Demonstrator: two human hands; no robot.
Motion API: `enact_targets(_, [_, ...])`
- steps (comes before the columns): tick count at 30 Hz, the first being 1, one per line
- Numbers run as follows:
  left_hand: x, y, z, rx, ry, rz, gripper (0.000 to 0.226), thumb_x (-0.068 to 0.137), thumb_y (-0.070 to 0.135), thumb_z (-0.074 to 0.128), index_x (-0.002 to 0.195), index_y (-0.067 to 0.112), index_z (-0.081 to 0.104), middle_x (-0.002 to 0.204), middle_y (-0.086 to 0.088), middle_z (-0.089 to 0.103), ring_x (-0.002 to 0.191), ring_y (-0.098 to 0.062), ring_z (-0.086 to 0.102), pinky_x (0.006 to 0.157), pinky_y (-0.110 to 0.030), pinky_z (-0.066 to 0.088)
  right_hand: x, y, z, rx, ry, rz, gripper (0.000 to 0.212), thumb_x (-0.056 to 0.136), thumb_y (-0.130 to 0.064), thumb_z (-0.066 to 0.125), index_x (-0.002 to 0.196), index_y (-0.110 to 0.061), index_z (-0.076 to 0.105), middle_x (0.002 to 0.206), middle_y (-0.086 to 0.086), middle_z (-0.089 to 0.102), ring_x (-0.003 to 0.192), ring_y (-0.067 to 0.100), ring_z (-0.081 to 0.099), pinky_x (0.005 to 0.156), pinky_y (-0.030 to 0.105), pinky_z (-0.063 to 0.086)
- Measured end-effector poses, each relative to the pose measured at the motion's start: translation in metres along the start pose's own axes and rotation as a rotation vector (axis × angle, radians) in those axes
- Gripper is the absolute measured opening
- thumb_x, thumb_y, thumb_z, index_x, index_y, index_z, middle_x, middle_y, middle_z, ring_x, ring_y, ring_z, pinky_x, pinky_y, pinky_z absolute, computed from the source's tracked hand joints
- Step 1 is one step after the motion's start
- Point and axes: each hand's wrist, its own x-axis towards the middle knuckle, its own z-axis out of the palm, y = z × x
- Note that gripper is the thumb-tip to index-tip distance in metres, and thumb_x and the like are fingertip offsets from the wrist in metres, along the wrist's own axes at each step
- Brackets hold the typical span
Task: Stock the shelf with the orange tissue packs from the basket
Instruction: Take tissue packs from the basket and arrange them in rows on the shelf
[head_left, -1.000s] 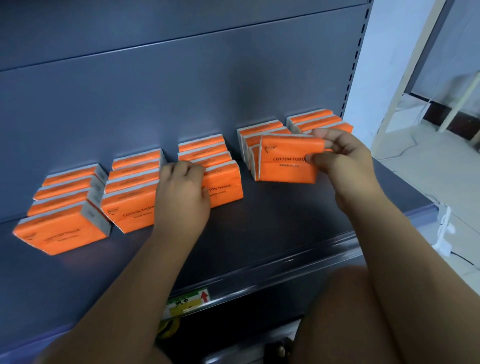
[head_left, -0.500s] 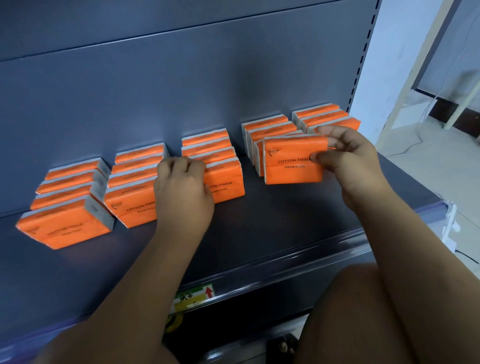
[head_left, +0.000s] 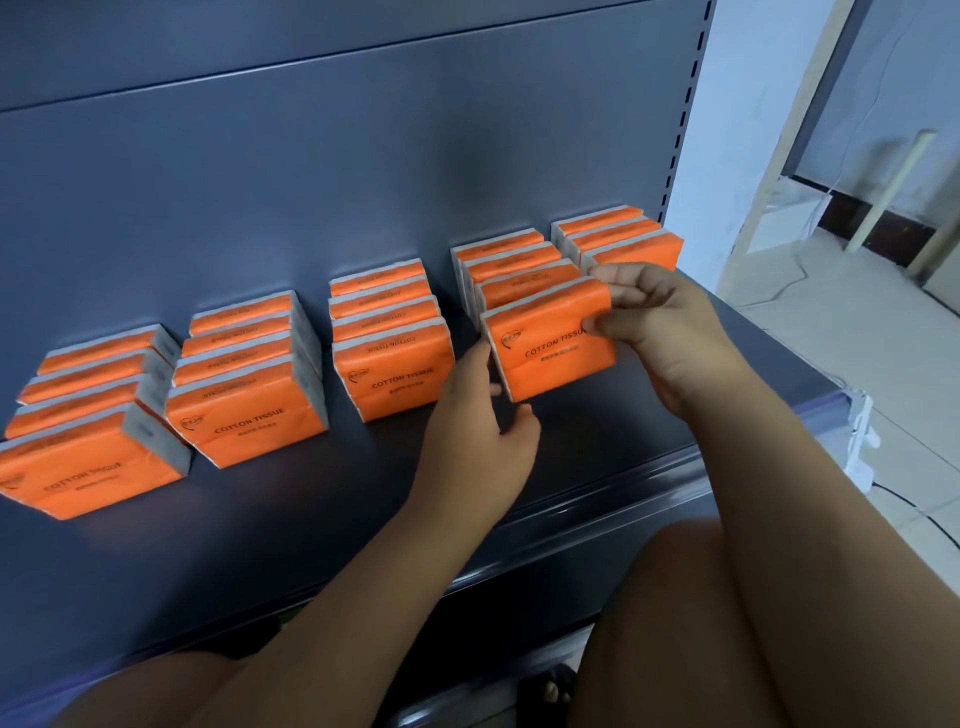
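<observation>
Since the left hand (head_left: 478, 441) crossed over, fingers slack and empty, the pack (head_left: 550, 358) sits between it and the pinching fingers of the right hand (head_left: 670, 332); seating it looks near.

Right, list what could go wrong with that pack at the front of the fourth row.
1. The right hand pinches the front pack only at its upper right corner; it could twist or slip, as the left hand is open beside it.
2. The pack looks slightly askew to the row behind it; pushed back, it may shove those packs crooked.
3. The right hand is close to the rightmost row and could knock it.
</observation>
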Motion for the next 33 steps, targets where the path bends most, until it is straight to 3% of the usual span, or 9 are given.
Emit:
enact_targets(4, [0.007,0.006,0.0,-0.255,-0.057,-0.171,0.058,0.095,0.008,0.066,0.142,0.037,0.053,0.132,0.024,0.059,0.121,0.0,0.058,0.09,-0.021,0.052,0.001,0.007,-0.002,-0.176,0.073,0.003,0.044,0.078,0.007,0.074,0.112,-0.021,0.075,0.101,0.0,0.077,0.098,0.019,0.075,0.091,0.045,0.061])
enact_targets(7, [0.013,0.007,0.001,-0.435,-0.088,-0.303,0.052,0.096,0.009,0.066,0.141,0.034,0.057,0.133,0.021,0.064,0.126,-0.003,0.059,0.106,-0.031,0.05,0.003,0.01,0.003,-0.265,0.09,0.026,0.047,0.074,-0.008,0.073,0.116,-0.028,0.074,0.1,0.005,0.075,0.096,0.023,0.074,0.092,0.051,0.06])
enact_targets(10, [0.018,0.002,0.001,-0.441,-0.166,-0.315,0.062,0.096,0.01,0.068,0.15,0.034,0.049,0.142,0.02,0.06,0.133,-0.002,0.054,0.113,-0.033,0.045,0.005,0.01,0.008,-0.296,0.095,0.065,0.048,0.074,-0.015,0.073,0.12,-0.027,0.071,0.103,0.002,0.075,0.097,0.023,0.073,0.092,0.052,0.06])
enact_targets(14, [0.024,-0.008,-0.002,-0.452,-0.244,-0.312,0.078,0.091,0.011,0.074,0.157,0.035,0.04,0.151,0.02,0.052,0.142,-0.001,0.045,0.119,-0.034,0.04,0.007,0.011,0.014,-0.33,0.12,0.087,0.032,0.084,-0.007,0.073,0.113,-0.022,0.069,0.105,-0.003,0.073,0.101,0.02,0.07,0.095,0.048,0.058])
enact_targets(18, [0.026,-0.016,-0.001,-0.405,-0.211,-0.296,0.09,0.086,-0.001,0.075,0.158,0.037,0.036,0.155,0.02,0.047,0.146,-0.003,0.04,0.12,-0.037,0.04,0.007,0.01,0.021,-0.363,0.104,0.103,0.027,0.089,-0.011,0.072,0.114,-0.019,0.067,0.107,-0.002,0.07,0.103,0.019,0.067,0.09,0.041,0.058])
enact_targets(24, [0.025,-0.019,0.004,-0.413,-0.158,-0.293,0.086,0.087,-0.006,0.073,0.156,0.033,0.038,0.152,0.021,0.047,0.145,-0.002,0.04,0.117,-0.03,0.039,0.004,0.007,0.025,-0.393,0.117,0.116,0.026,0.091,-0.012,0.069,0.115,-0.021,0.065,0.104,-0.005,0.068,0.1,0.015,0.065,0.088,0.039,0.057])
enact_targets(28, [0.027,-0.018,0.003,-0.405,-0.146,-0.294,0.084,0.089,-0.004,0.072,0.157,0.032,0.038,0.155,0.018,0.047,0.145,-0.002,0.04,0.113,-0.024,0.039,0.002,0.005,0.028,-0.407,0.119,0.117,0.03,0.091,-0.014,0.069,0.12,-0.02,0.064,0.107,-0.005,0.068,0.104,0.017,0.065,0.091,0.04,0.056])
enact_targets(33, [0.027,-0.019,0.003,-0.349,-0.156,-0.278,0.087,0.091,-0.009,0.066,0.16,0.034,0.034,0.148,0.026,0.048,0.144,0.001,0.04,0.12,-0.034,0.038,-0.001,0.003,0.031,-0.387,0.132,0.118,0.049,0.091,-0.019,0.069,0.138,-0.02,0.055,0.123,-0.002,0.065,0.113,0.02,0.062,0.097,0.044,0.054])
